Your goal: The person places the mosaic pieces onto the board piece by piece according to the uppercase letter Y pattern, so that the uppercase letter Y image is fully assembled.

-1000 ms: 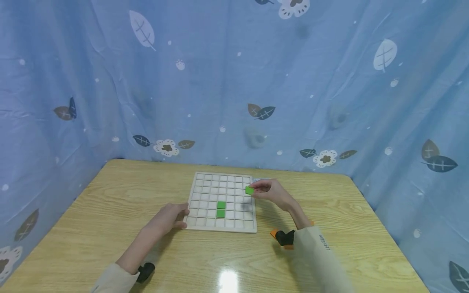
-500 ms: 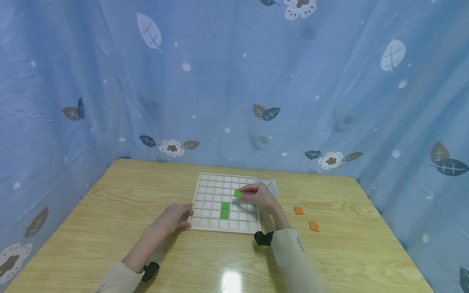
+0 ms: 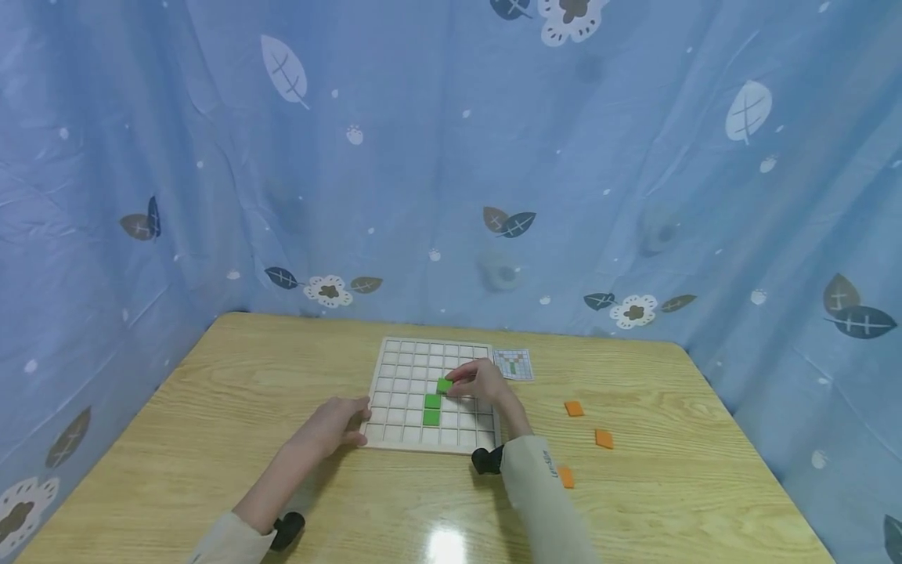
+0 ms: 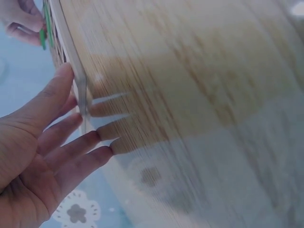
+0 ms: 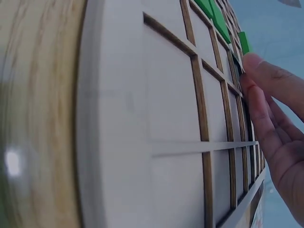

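A pale wooden grid board (image 3: 421,448) with square recesses lies on the table. Two green square tiles (image 3: 432,409) sit in neighbouring cells, one behind the other. My right hand (image 3: 485,384) pinches another green tile (image 3: 443,385) between thumb and fingertips, just behind and right of that pair; the right wrist view shows this green tile (image 5: 244,42) standing up from the grid at the fingertips. At the board's left edge, my left hand (image 3: 328,427) rests with thumb and extended fingers touching the frame; in the left wrist view the fingers (image 4: 71,149) reach down to the tabletop.
A small printed card (image 3: 514,365) with a coloured grid pattern lies at the board's back right corner. Several orange tiles (image 3: 604,439) are scattered on the table right of the board, one partly behind the right sleeve. A blue patterned curtain (image 3: 423,157) surrounds the table.
My right hand has carried the green tile leftward and nearer over the board, towards the two green tiles. The card and orange tiles have come into fuller view. My left hand stays at the board's edge.
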`<action>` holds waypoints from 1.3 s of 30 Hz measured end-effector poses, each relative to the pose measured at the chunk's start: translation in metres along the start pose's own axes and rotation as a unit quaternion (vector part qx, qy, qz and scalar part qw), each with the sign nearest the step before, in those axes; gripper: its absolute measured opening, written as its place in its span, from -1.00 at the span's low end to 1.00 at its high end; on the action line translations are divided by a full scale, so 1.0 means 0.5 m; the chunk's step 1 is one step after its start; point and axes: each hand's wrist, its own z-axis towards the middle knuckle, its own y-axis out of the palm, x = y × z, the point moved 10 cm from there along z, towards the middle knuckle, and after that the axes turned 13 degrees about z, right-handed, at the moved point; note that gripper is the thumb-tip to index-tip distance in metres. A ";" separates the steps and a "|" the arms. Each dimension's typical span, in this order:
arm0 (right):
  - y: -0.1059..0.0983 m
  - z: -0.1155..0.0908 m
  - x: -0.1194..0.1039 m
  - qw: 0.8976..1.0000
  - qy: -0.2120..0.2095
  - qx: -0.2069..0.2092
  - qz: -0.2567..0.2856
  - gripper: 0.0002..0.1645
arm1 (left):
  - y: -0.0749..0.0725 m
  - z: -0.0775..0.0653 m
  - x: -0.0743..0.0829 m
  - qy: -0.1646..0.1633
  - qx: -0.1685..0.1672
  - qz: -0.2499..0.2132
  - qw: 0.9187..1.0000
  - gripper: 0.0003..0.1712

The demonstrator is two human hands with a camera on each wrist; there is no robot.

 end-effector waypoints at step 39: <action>0.032 0.020 -0.010 0.998 -0.005 0.015 -0.058 -0.80 | 0.003 -0.003 -0.005 -0.034 -0.008 -0.022 0.999 -0.46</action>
